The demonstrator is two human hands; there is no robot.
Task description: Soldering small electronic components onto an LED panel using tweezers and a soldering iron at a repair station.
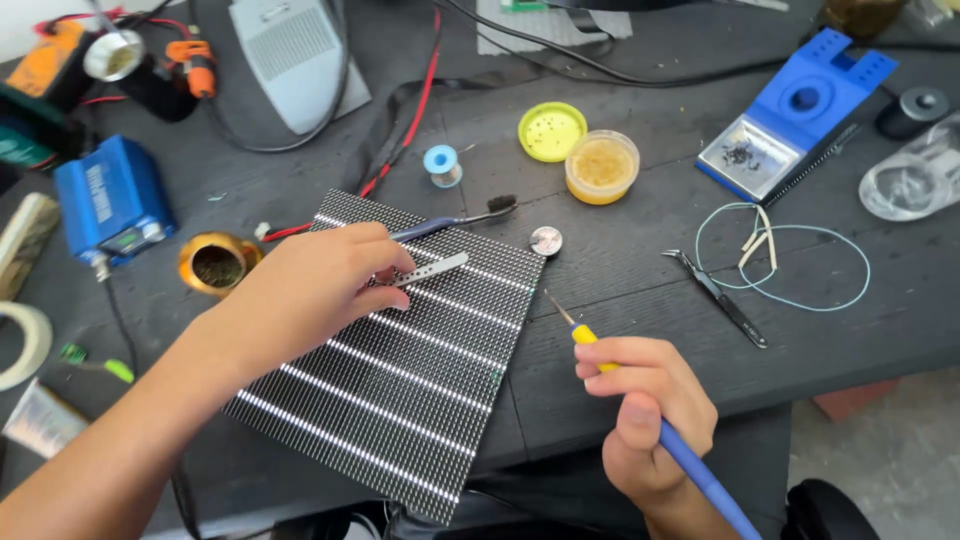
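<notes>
Dark grey matte desk (640,270), cluttered; bare concrete floor past its right corner. One black rectangular grid panel with pale dotted rows (400,370), overhanging the front edge. One left hand (300,290), pinching slim metal tweezers (432,269) over the panel. One right hand (645,415), fist closed on a yellow-and-blue soldering iron (680,450). One round yellow flux tub (601,166), one lid (552,131), toward the back edge.

LED panel (400,390): dark rectangular grid with bright horizontal rows, lying flat and skewed on the surface, near corner overhanging the front edge. Metal tweezers (432,269): pinched in the left grip, lying low across the panel's upper part, tips pointing right. Soldering iron (640,410): blue handle, yellow collar, held in the right grip just right of the panel, thin tip angled up-left above the bare surface.
</notes>
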